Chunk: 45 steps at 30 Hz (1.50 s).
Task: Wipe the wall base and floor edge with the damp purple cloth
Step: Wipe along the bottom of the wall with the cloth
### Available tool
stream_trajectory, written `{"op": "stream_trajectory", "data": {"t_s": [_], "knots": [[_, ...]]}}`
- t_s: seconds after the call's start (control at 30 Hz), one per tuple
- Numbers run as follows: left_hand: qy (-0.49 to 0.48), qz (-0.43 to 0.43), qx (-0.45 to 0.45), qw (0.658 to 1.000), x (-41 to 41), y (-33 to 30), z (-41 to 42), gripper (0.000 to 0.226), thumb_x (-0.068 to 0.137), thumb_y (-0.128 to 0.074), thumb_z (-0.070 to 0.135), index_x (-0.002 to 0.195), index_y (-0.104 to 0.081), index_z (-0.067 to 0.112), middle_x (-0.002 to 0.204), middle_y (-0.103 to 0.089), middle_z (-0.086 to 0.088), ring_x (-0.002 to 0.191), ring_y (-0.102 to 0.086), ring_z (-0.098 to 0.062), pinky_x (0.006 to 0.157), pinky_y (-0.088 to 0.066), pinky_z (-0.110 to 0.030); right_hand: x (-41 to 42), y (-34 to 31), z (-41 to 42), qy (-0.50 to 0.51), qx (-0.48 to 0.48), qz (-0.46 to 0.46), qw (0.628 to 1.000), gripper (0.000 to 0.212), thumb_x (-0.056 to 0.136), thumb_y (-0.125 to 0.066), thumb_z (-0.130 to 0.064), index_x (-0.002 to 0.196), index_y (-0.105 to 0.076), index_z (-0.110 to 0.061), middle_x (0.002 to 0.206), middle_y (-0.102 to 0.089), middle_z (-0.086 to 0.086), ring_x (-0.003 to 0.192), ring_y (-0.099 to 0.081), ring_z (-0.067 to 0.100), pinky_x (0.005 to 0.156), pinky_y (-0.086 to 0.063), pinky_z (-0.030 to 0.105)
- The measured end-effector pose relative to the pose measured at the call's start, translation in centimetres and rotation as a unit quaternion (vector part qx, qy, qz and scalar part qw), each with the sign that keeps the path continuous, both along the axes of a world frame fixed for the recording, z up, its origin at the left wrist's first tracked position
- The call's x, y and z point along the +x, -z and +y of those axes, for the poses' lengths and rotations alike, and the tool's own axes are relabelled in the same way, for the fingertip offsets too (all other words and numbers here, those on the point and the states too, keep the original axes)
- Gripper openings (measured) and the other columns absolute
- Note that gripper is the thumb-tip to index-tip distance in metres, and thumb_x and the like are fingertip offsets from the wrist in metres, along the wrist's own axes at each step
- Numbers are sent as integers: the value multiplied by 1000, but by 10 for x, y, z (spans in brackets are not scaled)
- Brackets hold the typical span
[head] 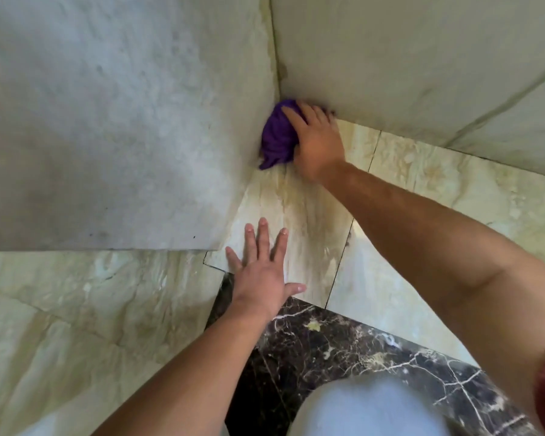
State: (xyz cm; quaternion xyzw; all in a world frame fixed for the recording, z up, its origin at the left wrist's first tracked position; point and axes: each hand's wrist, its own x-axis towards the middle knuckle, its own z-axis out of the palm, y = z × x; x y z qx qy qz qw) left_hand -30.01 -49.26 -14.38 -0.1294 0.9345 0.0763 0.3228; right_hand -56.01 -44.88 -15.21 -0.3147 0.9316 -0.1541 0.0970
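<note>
The bunched purple cloth (277, 136) is pressed into the corner where two pale walls meet the beige marble floor (422, 190). My right hand (317, 140) lies on top of the cloth, gripping it against the wall base (252, 171) of the left wall. Part of the cloth is hidden under that hand. My left hand (263, 272) rests flat on the floor tile nearer to me, fingers spread, holding nothing.
The left wall (114, 127) ends at an outer corner near my left hand. The back wall (422, 58) runs off to the right. A dark veined marble strip (343, 347) crosses the floor close to me, and my knee (368, 410) is at the bottom.
</note>
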Motion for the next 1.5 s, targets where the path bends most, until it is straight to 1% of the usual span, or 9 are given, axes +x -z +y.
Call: {"op": "stream_trajectory", "data": {"t_s": [0.2,0.37,0.5,0.63,0.83,0.9,0.97,1.2,1.5], "knots": [[21,59,12,998,19,-3,-7,112,79,-45,82,155,18,30,163,32,-9,150,28,-36,117,-5,-73,19,1,-16,-7,6,-76,997,87,85,-63,-35,162,-23,-24,170,-17,6,157,-12,29,127,-6,50],[-8,9,-42,999,71,-27,-16,103,85,-38,79,154,17,27,163,30,-16,152,19,-39,119,-10,-69,82,-16,-14,-43,28,-156,986,85,90,-61,-42,162,-20,-24,172,-9,4,158,-4,27,126,-2,50],[2,-77,-17,997,96,-46,-44,97,89,-51,68,159,5,33,166,24,-11,155,7,-37,121,-18,-62,105,-38,-23,-27,97,-204,974,80,93,-58,-35,162,-19,-25,172,-6,2,159,-3,26,126,-6,51],[15,-55,-42,998,108,-62,-70,94,87,-55,64,159,-6,28,167,17,-13,154,0,-40,120,-21,-60,170,-47,-27,-32,108,-234,966,85,94,-60,-40,163,-14,-23,172,-5,4,158,-2,28,126,-9,53],[-38,-71,-21,997,109,-45,-97,103,83,-47,79,159,0,31,167,20,-11,155,7,-36,122,-13,-60,178,-20,-18,-56,104,-176,977,83,98,-57,-40,163,-8,-28,172,1,2,159,0,27,127,-6,52],[-65,-15,-12,998,115,-54,-97,104,83,-49,78,159,2,30,167,22,-10,155,6,-35,122,-13,-59,175,-21,-15,-58,123,-164,977,82,99,-55,-42,163,-6,-29,172,3,1,159,1,26,127,-6,52],[-89,39,-29,995,112,-75,-105,104,84,-50,76,159,2,28,167,20,-10,155,3,-35,121,-14,-57,173,-24,-15,-45,140,-150,978,80,100,-52,-42,163,-3,-29,172,5,1,159,2,27,128,-5,51],[-152,24,-64,986,160,-164,-154,107,80,-51,80,160,-1,29,169,13,-9,155,1,-32,120,-14,-58,192,-57,-15,12,130,-191,973,84,93,-62,-37,162,-14,-29,172,-4,5,157,-6,35,126,-12,58],[-197,48,-23,979,220,-44,-184,124,65,-47,93,157,12,35,169,13,-6,155,3,-34,116,-20,-61,142,-18,-16,-18,145,-52,988,92,87,-63,-62,160,-20,-25,171,-13,8,156,-15,35,124,-16,57]]}}
